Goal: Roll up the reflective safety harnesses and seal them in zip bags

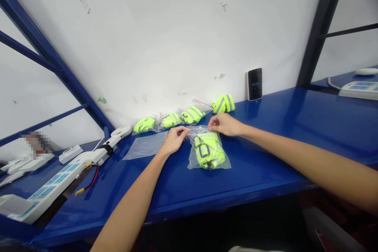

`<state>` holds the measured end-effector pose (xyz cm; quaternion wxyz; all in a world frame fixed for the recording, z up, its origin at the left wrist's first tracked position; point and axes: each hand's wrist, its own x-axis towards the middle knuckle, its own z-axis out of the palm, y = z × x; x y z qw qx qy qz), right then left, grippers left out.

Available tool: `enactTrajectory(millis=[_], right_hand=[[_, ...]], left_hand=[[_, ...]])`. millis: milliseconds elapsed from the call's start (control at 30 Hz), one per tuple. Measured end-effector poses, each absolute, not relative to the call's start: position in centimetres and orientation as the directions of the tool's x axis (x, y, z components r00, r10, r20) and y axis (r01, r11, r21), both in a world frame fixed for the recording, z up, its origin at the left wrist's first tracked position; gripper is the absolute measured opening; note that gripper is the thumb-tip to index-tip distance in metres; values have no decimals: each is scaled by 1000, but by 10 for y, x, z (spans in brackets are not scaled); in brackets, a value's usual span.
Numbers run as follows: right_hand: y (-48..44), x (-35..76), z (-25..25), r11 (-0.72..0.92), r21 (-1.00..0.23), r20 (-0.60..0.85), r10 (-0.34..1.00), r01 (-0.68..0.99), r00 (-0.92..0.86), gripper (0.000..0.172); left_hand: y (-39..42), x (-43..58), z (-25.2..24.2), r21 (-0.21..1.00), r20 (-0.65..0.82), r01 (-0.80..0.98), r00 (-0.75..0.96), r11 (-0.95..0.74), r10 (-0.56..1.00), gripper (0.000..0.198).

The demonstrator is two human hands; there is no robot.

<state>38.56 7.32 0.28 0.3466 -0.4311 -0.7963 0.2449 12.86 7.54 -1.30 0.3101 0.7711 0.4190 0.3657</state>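
In front of me on the blue table lies a clear zip bag (192, 161) with a folded fluorescent yellow reflective strap (217, 153) inside, its black buckle showing through the plastic. My left hand (175, 138) pinches the left end of the bag's top edge. At the right end of that same edge, my right hand (224, 124) has its thumb and fingers closed on the plastic. Beside my left hand a flat clear bag (144, 145) rests on the table. Just beyond my right hand sits a folded yellow reflective strap (223, 104) without a bag.
Several bagged yellow straps (144, 125) line the wall. A small black-screened device (254, 84) stands upright at the back. On the left are a white power strip (56, 183), a white handheld fan (121, 132) and a red-black cable with yellow connectors (93, 181). The table's front edge (236, 201) runs near me.
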Motion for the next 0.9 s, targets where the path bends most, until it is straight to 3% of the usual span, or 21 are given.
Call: enactTrajectory(millis=[133,367,700,900], right_hand=[[70,389,10,494,-703,270,851,511,-450,8],[61,388,20,543,-670,217,796,507,-566,35],[57,381,19,700,-529,411,706,480,-577,27],[56,379,17,712,-515,461,699,478,-546,22]], left_hand=[[75,134,-17,753,383,425,338,-503,859,29],[66,145,-12,742,452,407,282,-532,846,26],[58,155,-8,670,531,429,293,-605,795,19],[60,154,-9,731,492,363,308,-578,814,24]])
